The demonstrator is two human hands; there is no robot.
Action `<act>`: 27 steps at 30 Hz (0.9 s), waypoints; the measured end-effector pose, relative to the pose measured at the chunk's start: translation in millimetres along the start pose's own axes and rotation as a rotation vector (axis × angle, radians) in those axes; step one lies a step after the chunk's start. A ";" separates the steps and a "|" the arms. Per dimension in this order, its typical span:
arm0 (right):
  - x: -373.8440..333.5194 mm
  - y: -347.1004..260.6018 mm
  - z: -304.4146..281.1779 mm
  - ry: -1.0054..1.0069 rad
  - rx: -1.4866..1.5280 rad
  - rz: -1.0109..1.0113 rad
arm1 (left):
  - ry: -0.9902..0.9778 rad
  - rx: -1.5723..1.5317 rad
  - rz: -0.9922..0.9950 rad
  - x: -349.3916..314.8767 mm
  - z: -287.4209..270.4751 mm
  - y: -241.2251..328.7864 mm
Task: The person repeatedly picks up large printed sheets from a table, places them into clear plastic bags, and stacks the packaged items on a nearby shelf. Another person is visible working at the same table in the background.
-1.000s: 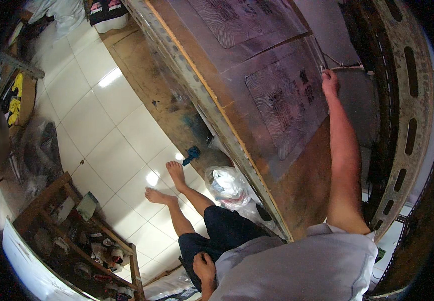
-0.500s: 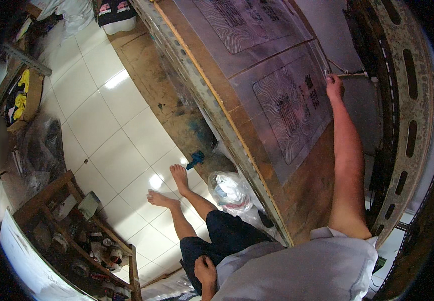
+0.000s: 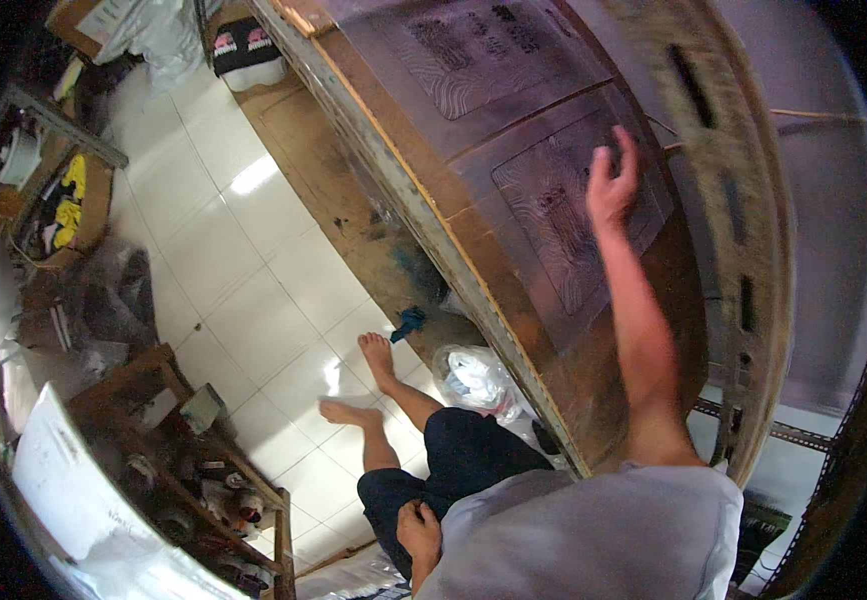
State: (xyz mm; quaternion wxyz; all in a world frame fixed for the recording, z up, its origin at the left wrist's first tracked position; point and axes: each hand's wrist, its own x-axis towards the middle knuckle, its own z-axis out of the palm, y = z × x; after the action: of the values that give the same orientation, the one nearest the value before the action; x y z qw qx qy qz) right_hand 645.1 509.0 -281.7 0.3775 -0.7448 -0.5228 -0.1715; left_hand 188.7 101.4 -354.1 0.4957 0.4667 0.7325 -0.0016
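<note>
Over the worktop (image 3: 593,400), the right hand (image 3: 611,195) gapes above sheets (image 3: 528,215), likely laid flat against creasing; the left hand (image 3: 419,534) curls, contents unclear.

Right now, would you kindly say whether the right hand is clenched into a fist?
No, the right hand is open, fingers apart, over a sheet.

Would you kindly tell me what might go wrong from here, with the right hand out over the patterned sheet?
The open right hand might brush the patterned sheet and mark it, though I cannot tell whether the surface is wet.
The right forearm could scrape the slotted metal beam if it swings right.
A bare foot beside the crumpled blue cloth might catch on it.
</note>
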 end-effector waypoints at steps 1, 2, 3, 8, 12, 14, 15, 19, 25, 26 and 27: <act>-14.3 -40.2 -4.0 -0.066 0.127 -0.065 | 0.005 -0.020 0.025 -2.5 -1.0 0.4; -30.0 -79.3 -7.3 -0.141 0.257 -0.120 | 0.011 -0.039 0.052 -3.9 -1.8 0.6; -47.2 -104.6 -19.5 -0.183 0.221 -0.260 | 0.028 -0.048 0.090 -4.9 -0.2 -1.6; -163.4 -224.8 -84.2 -0.797 0.705 0.123 | -0.351 0.096 0.185 -18.2 0.7 -52.0; -256.6 -267.1 -153.1 -1.157 0.751 -0.139 | -0.451 0.056 0.150 -38.8 -12.9 -76.6; -291.2 -285.9 -193.1 -1.348 0.805 -0.102 | -0.437 -0.041 0.155 -55.4 -29.9 -82.4; -309.2 -291.9 -207.5 -1.428 0.812 -0.099 | -0.419 -0.066 0.120 -70.0 -39.3 -79.2; -352.8 -314.6 -252.9 -1.612 0.757 -0.173 | -0.486 -0.184 0.071 -119.4 -93.5 -66.3; -423.3 -259.0 -219.9 -1.546 0.529 -0.099 | -0.456 -0.539 0.378 -190.8 -162.4 -33.4; -430.4 -244.0 -215.7 -1.522 0.458 0.005 | -0.435 -0.590 0.430 -204.1 -175.6 -25.5; -435.6 -231.0 -210.9 -1.502 0.392 0.100 | -0.401 -0.638 0.461 -216.7 -186.7 -22.4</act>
State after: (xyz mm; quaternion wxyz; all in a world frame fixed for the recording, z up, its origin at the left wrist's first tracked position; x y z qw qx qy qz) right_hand 292.8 108.6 -338.1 0.0540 -0.6038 -0.6249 0.4919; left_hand 53.8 27.8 -111.7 0.7347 0.4322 0.4622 0.2447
